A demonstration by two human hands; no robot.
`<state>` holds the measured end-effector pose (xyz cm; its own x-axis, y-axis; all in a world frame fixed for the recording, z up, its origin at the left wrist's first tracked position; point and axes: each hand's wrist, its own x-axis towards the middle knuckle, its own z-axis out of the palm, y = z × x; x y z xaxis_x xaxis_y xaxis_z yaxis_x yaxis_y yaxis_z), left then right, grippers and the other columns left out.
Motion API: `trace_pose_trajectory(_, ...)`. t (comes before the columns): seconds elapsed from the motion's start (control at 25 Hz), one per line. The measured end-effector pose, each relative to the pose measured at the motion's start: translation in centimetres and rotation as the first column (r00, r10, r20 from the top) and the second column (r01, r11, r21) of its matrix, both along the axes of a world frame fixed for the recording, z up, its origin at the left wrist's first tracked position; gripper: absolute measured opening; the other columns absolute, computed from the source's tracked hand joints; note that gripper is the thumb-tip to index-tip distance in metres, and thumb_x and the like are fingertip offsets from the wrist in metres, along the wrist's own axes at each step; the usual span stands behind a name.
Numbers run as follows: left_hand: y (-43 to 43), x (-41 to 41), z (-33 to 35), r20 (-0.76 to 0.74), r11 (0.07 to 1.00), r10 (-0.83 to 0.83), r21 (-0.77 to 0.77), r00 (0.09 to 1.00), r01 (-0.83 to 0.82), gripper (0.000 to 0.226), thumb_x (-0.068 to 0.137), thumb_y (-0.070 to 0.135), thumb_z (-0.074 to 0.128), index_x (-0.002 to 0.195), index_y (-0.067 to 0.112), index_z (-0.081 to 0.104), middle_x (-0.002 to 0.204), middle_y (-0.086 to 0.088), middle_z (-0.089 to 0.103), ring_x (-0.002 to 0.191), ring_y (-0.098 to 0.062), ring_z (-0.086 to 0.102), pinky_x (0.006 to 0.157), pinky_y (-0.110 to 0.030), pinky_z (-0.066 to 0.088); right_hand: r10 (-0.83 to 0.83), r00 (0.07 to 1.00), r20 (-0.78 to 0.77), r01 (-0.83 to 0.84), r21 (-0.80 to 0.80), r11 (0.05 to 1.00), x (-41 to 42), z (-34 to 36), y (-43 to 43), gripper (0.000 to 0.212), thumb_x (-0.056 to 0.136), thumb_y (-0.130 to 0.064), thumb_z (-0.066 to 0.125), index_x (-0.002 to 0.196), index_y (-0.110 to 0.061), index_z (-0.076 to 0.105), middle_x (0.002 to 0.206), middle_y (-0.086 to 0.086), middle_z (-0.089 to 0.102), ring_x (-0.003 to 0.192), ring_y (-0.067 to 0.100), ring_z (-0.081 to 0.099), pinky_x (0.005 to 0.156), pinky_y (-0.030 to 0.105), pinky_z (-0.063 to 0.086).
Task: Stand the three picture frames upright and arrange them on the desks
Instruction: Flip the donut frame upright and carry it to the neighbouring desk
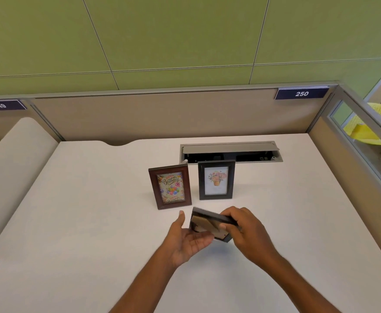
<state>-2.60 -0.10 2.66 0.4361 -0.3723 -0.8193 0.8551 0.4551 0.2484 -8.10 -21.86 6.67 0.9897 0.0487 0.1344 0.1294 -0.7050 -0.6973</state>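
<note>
Gripping the third frame [204, 222] by its upper edge, the right hand [250, 231] curls its fingers over it while the left hand [189, 240] cradles it underneath, fingers straight. It hangs tilted above the desk [94, 211], tan backing towards the camera, just in front of the standing brown frame [170, 187] and black frame [216, 180]. Right hand's nearer, I'd say.

Bright, even overhead light, faint soft shadows on the desk [72, 222], wide-angle bending at edges, slight blur throughout.
</note>
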Motion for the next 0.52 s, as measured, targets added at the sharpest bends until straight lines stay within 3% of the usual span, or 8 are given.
trace_pose_trajectory(0.16,1.2,0.4,1.0,0.065,0.996,-0.074,-0.036,0.995,0.076,0.047,0.100,0.016,0.071,0.136,-0.013,0.060,0.120,-0.037,0.076,0.100,-0.048,0.080,0.076,-0.051,0.071,0.144,0.982,0.120,-0.132,-0.101,0.986,-1.7,-1.0,0.7,0.017,0.093,-0.025,0.075,0.110,-0.029,0.074,0.107,-0.013,0.075,0.100,0.008,0.063,0.085,0.023,0.051)
trace_pose_trajectory(0.32,1.5,0.0,1.2,0.104,0.987,-0.152,0.062,0.983,0.146,0.034,0.105,0.006,0.059,0.138,-0.004,0.062,0.122,-0.031,0.079,0.098,-0.043,0.083,0.067,-0.049,0.071,0.156,0.983,0.096,-0.147,-0.100,0.984,-3.2,-2.2,0.1,0.032,0.087,-0.034,0.084,0.118,-0.029,0.076,0.124,-0.012,0.073,0.120,0.011,0.063,0.093,0.035,0.061)
trace_pose_trajectory(0.44,1.7,-0.3,0.9,0.157,0.986,-0.161,0.078,0.974,0.151,0.031,0.111,0.005,0.053,0.138,-0.002,0.064,0.126,-0.030,0.078,0.112,-0.045,0.079,0.088,-0.059,0.067,0.122,0.990,-0.074,-0.117,0.066,0.991,-3.9,-2.6,-0.2,0.051,0.083,-0.064,0.080,0.127,-0.040,0.071,0.148,-0.023,0.052,0.142,0.001,0.043,0.102,0.020,0.055)
trace_pose_trajectory(0.52,1.8,-0.4,0.7,0.206,0.984,-0.171,0.082,0.963,0.157,0.032,0.112,0.003,0.049,0.140,0.001,0.065,0.130,-0.027,0.077,0.122,-0.046,0.075,0.101,-0.063,0.061,0.024,0.981,-0.191,0.018,0.219,0.976,-4.0,-2.7,-0.2,0.061,0.083,-0.061,0.082,0.138,-0.045,0.062,0.154,-0.030,0.041,0.143,-0.007,0.038,0.099,0.015,0.054)
